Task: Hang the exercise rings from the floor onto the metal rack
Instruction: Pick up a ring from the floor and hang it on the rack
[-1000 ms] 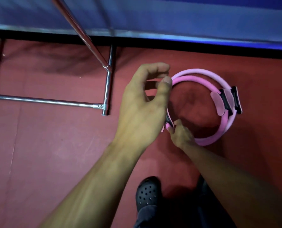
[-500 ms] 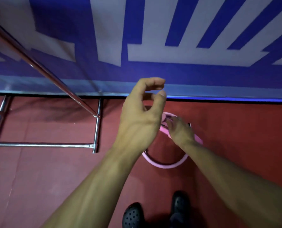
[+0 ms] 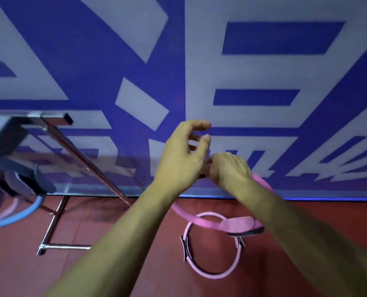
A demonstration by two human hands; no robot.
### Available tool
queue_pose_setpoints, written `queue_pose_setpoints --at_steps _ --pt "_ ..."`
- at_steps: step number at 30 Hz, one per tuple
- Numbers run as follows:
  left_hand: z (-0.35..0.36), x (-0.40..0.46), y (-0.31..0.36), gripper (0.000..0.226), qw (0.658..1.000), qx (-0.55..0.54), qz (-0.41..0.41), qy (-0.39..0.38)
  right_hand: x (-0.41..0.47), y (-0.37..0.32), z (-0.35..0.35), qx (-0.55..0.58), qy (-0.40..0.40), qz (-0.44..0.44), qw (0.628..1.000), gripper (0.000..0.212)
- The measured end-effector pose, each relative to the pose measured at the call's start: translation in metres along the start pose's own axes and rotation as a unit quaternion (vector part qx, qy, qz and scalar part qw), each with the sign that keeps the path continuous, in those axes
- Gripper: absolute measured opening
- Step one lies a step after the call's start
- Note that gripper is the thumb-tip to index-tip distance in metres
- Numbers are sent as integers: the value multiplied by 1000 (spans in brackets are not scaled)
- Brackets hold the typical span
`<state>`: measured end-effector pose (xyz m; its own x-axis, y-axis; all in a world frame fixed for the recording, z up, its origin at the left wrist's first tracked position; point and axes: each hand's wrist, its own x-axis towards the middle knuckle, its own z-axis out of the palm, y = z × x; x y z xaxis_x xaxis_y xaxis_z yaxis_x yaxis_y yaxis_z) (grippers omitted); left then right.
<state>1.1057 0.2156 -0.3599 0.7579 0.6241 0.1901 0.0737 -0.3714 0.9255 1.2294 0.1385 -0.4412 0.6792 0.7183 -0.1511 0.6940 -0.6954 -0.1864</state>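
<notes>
My right hand (image 3: 228, 169) is shut on the top of a pink exercise ring (image 3: 191, 214), which hangs in the air above the floor with its padded grip at the lower right. My left hand (image 3: 183, 159) hovers just left of the right one, fingers curled and apart, holding nothing. A second, paler pink ring (image 3: 212, 275) lies flat on the red floor below. The metal rack (image 3: 56, 215) stands at the left, its slanted bar rising toward a top crossbar. A blue ring (image 3: 13, 219) hangs from the rack at the far left.
A blue and white patterned wall (image 3: 199, 71) runs right behind the rack and rings. The rack's base bars (image 3: 64, 246) rest on the red floor at the lower left. Dark padded grips of hung rings (image 3: 26, 179) crowd the rack's left end.
My right hand has lifted one pink ring off the floor to chest height. The view has tilted up, showing the rack's top and the ring left on the floor.
</notes>
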Motion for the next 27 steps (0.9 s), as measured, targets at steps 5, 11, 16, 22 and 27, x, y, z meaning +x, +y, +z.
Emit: queue_pose_setpoints --at_steps 5,11,16,22,27 --pt "-37 6 85 20 995 87 21 49 -37 -36 -124 7 22 -61 998 40" --pt "-94 -7 176 19 979 180 -4 91 -82 -76 -257 81 65 -131 986 39" --pt "-138 -23 241 37 965 228 -10 126 -112 -109 -334 97 91 -212 968 39" --pt "-190 -63 274 62 907 390 -57 149 -136 -167 -372 63 90 -304 946 30" --pt "-238 -100 272 66 877 426 -99 200 -142 -222 -363 172 11 -342 924 44"
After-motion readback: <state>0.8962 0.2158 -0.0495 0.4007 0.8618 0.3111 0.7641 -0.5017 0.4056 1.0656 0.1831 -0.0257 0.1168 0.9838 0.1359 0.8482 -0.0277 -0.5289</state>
